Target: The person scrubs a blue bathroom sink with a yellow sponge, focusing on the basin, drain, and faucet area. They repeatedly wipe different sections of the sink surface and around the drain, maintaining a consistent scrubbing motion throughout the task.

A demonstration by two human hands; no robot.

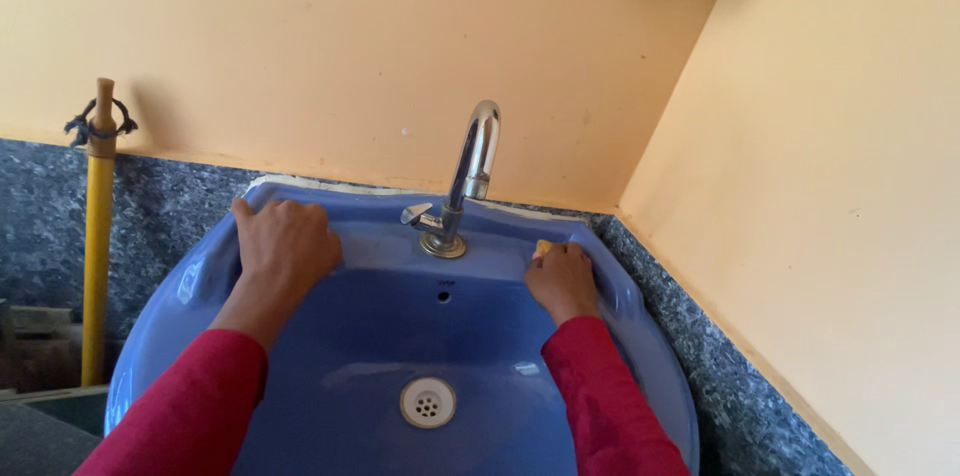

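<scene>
Take the curved chrome tap at the back of the glossy blue ceramic wash basin as your landmark. Your left hand lies to the left of that tap on the basin's back ledge, palm down and fingers spread flat against the ceramic, holding nothing. Your right hand sits to the right of the tap, just past its base, on the ledge where it slopes into the bowl; its fingers are curled down over a small yellow object, only a corner of which peeps out at the side nearest the tap, so you cannot tell exactly what it is. Both of your arms wear long red sleeves that run down from the tap towards the near rim. Directly below the tap, in the bowl's back wall, is a small dark overflow hole, and further down still, at the bottom of the bowl, is the round white perforated drain. Behind the tap rises a peach-coloured wall, with a band of speckled dark grey stone along its foot. Far to the left of the tap stands a yellow upright pipe with a wooden top and a dark cord tied round it.
</scene>
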